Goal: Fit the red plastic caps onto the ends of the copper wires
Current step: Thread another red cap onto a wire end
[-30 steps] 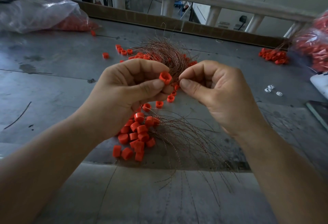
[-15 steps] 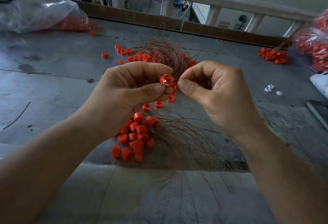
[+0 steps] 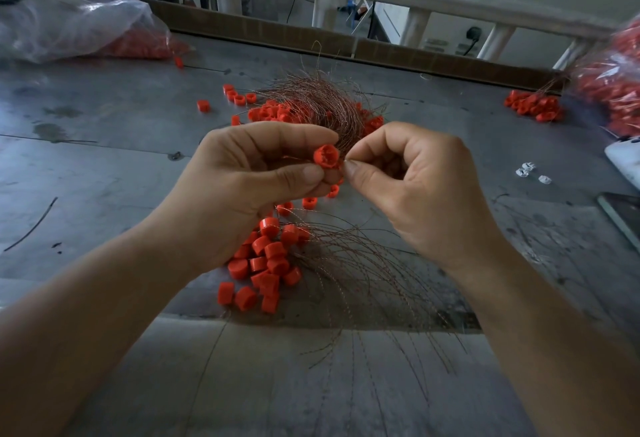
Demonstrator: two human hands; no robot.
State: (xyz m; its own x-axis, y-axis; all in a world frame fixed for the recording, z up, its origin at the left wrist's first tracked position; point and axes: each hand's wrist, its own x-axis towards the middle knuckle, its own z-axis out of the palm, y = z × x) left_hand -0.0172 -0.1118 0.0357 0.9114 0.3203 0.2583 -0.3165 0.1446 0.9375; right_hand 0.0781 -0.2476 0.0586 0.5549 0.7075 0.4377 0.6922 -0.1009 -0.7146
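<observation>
The cap (image 3: 326, 156) between the fingers (image 3: 298, 134) is bright red-orange. Behind the fingers the wires (image 3: 322, 104) are copper-brown, and below the fingers the caps (image 3: 268, 263) have the same red. The table (image 3: 104, 166) is grey with dark stains. Far right of the fingers, the small pieces (image 3: 526, 171) are white.
</observation>
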